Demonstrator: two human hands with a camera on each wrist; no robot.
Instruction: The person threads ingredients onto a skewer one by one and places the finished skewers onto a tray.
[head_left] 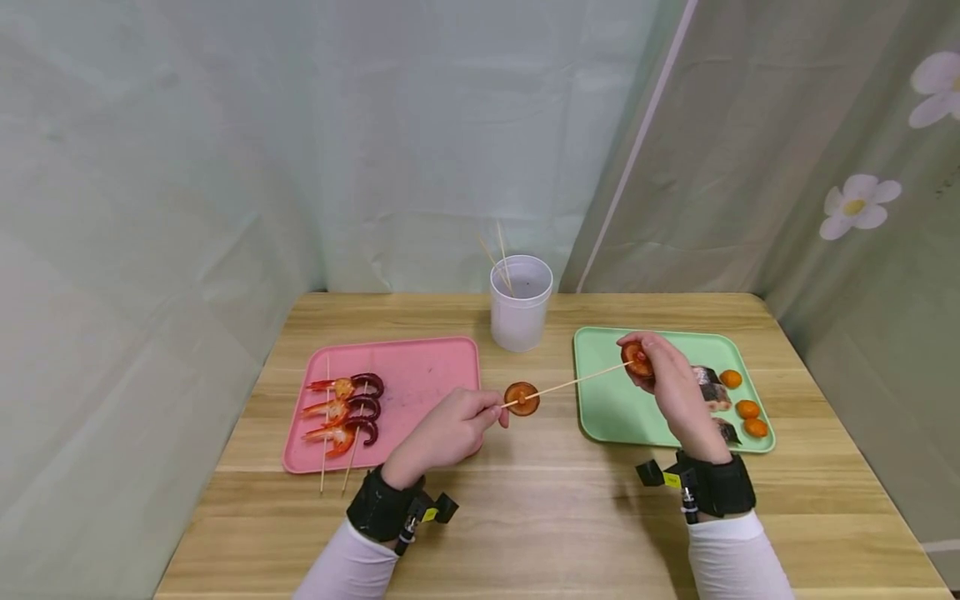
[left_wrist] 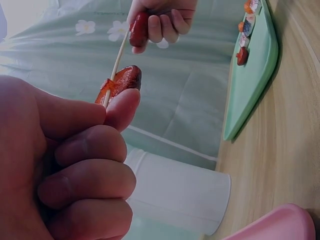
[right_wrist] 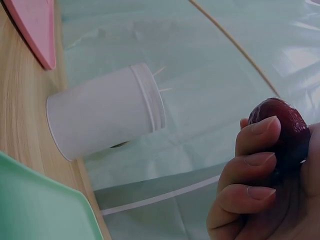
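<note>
My left hand (head_left: 450, 425) pinches a thin wooden skewer (head_left: 577, 381) between thumb and forefinger near one end, its other fingers curled in the left wrist view. A brown mushroom cap (head_left: 521, 407) is threaded on the skewer just past those fingertips. Over the green tray (head_left: 609, 408), my right hand (head_left: 671, 387) grips a second mushroom cap (head_left: 636, 353) at the skewer's far end. In the right wrist view this mushroom (right_wrist: 280, 117) looks dark and glossy, with fingers wrapped round it. The skewer slants up from left to right between the hands.
A pink tray (head_left: 427, 367) at left bears several shrimp (head_left: 341, 387) and dark curled tentacles (head_left: 367, 406), crossed by two skewers. Behind, a white bucket (head_left: 519, 321) holds loose skewers (head_left: 502, 250). Fish pieces (head_left: 708, 387) and small orange balls (head_left: 747, 409) lie on the green tray.
</note>
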